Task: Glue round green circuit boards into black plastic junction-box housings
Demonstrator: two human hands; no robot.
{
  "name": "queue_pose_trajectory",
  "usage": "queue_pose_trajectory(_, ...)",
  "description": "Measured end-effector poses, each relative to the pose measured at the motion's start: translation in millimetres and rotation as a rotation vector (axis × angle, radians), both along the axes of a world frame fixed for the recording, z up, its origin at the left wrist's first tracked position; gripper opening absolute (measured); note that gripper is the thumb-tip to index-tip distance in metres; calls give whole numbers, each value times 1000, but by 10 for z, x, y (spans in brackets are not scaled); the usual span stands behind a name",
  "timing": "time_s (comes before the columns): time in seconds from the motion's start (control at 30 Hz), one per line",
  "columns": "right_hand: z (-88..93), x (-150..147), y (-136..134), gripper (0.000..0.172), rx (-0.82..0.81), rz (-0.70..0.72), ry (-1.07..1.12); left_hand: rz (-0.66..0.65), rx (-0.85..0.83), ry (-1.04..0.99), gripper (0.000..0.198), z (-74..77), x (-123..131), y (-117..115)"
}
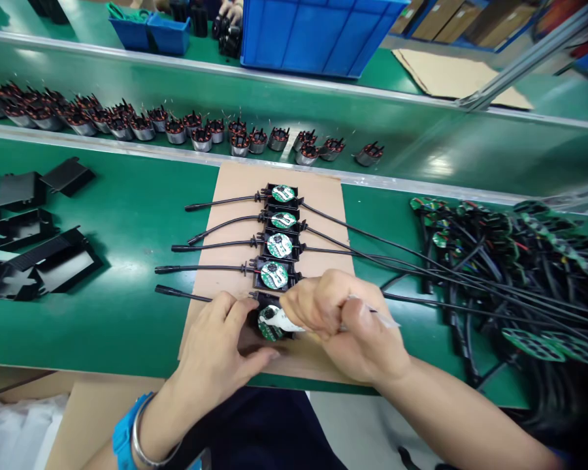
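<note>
A row of black plastic cases lies on a cardboard sheet (206,326), each with a round green circuit board (274,275) inside and a cable out of either side. My left hand (220,346) grips the nearest black case (262,300) at its left side, index finger at the top corner and thumb by the lower edge. My right hand (347,320) is closed around a white squeeze tube (287,320). The tube's tip is over the nearest circuit board (267,331), and I cannot tell if it touches. My fist hides the case's right side.
Loose black cases (44,254) lie at the left. Cables with circuit boards (470,248) are heaped at the right. Copper-wound motor stators (240,140) line the ledge behind. Beyond are a large blue bin (318,39), small blue trays (169,34) and another person's hand (232,10).
</note>
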State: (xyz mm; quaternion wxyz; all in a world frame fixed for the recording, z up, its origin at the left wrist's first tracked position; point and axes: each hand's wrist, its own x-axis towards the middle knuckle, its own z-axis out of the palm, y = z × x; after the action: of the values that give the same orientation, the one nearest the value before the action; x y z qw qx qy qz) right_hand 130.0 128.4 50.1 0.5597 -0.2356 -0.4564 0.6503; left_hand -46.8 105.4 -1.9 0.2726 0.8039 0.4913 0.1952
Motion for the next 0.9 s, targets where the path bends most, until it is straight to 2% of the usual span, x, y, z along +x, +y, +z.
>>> queue_pose_trajectory(0.33, 52, 81, -155, 38, -49, -19, -44, -20, 59, -10, 46, -72, 42, -3)
queue_pose_trajectory(0.5, 41, 162, -111, 37, -55, -25, -68, -38, 75, -6, 49, -71, 43, 14)
queue_pose_trajectory(0.9, -13, 122, 21, 36, -21, -31, -29, -30, 33, -68, 33, -67, 67, 26)
